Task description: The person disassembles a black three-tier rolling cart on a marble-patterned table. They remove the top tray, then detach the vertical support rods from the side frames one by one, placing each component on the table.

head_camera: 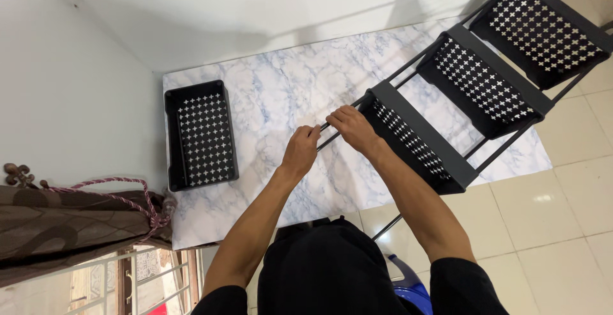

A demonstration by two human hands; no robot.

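Three black perforated trays (480, 82) already sit on the tilted rack (408, 66), whose thin rods run from the upper right corner down over the marble mat (287, 91) toward its near edge. Left hand (300, 151) is closed around the free end of one rod (337, 135), just beside the lowest tray; right hand (352, 128) is closed on the neighbouring rod end (355, 105), touching that tray's rim. Both grips are narrow, fingers wrapped, and the two hands are nearly touching each other. A fourth tray (202, 133) lies flat and loose at the mat's left edge, well apart from the hands. Judgement: the step in hand looks like steadying or aligning the bare rod ends, with one tray not yet mounted. A next move would call for keeping the rods parallel and freeing one hand to reach left. A tied curtain (76, 216) hangs at lower left.
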